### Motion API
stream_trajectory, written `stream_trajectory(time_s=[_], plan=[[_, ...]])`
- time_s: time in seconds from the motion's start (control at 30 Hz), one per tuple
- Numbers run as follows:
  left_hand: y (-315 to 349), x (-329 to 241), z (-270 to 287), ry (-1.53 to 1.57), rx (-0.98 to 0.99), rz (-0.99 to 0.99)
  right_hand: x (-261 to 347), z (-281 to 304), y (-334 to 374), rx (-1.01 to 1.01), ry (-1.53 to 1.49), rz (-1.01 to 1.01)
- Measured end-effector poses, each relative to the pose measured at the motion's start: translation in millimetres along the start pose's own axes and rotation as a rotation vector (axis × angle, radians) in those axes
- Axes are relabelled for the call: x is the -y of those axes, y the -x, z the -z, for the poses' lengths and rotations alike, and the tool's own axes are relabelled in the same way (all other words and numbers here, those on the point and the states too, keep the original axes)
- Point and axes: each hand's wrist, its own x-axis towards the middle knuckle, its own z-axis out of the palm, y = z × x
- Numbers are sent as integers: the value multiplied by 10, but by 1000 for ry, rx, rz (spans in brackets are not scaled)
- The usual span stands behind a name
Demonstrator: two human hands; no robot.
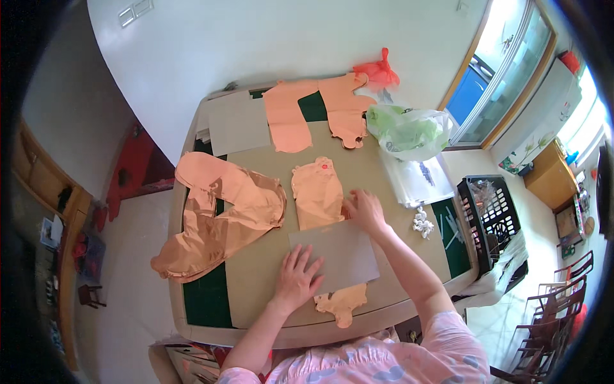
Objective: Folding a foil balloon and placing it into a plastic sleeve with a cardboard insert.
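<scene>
A flat copper-coloured foil balloon [318, 195] with a small red mark lies in the middle of the table. A grey cardboard sheet [348, 259] covers its lower part, and a foil end [343, 304] sticks out at the near side. My left hand [299, 278] rests open on the sheet's left part, fingers spread. At the foil's right edge, just beyond the sheet, my right hand [366, 212] has its fingers curled on the foil. Left of them lies a large creased foil balloon [224, 221], shaped with two legs. Another flat foil balloon [288, 118] is spread at the far side.
Grey cardboard sheets [240, 125] are stacked at the table's far left. On the right are a green-white plastic bag [412, 131], clear plastic sleeves [416, 179] and a crumpled white bit [422, 224]. A black crate [489, 211] stands beyond the table's right edge. A red bag [378, 72] sits behind.
</scene>
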Motion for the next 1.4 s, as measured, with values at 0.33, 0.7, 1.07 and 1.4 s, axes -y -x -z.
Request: stream_trajectory(time_s=[0.33,0.7,1.07,1.4], plan=[[-2,1,21,17,28,31,37,-189,-498,227,-61,-236],[48,24,-35,-5,12,30,-115,565,350,379,-806,139],[19,24,-115,-49,74,34,207,10,548,212,-147,382],[-45,246,-140,-86,25,99,235,-53,830,118,47,475]])
